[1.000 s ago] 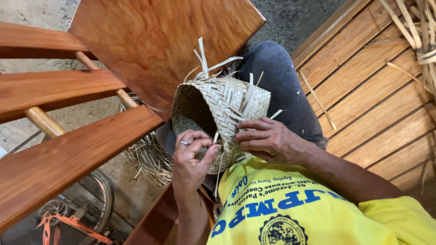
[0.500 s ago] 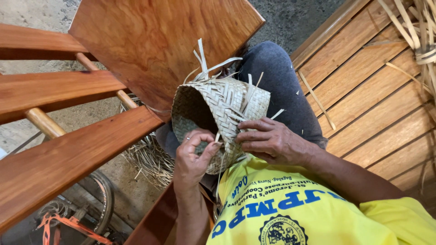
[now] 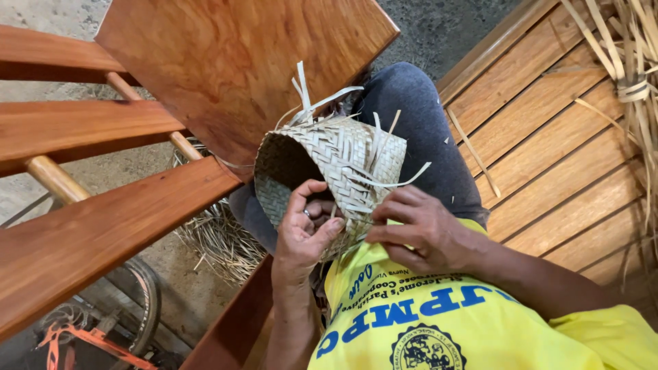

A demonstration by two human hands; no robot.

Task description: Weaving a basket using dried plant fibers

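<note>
A half-woven basket (image 3: 343, 154) of pale flat palm strips lies on its side on my lap, its mouth turned to the left. Loose strip ends stick out of its top and right side. My left hand (image 3: 301, 236) grips the lower rim, with the thumb up against the opening and the fingers curled under the edge. My right hand (image 3: 418, 226) rests on the outer wall at the lower right, fingers pressed on the weave. Both hands touch the basket. My grey trouser leg (image 3: 418, 116) lies behind it.
A reddish wooden bench with slats (image 3: 103, 219) and a flat panel (image 3: 233, 62) fills the left. A slatted wooden floor (image 3: 548, 137) is at the right, with a bundle of long strips (image 3: 630, 75). Dry scraps (image 3: 219, 240) and a bicycle wheel (image 3: 137, 301) lie below.
My left hand has shifted from pinching at the rim to curling over it, thumb raised. The basket has turned slightly. My right hand has stayed on the outer wall.
</note>
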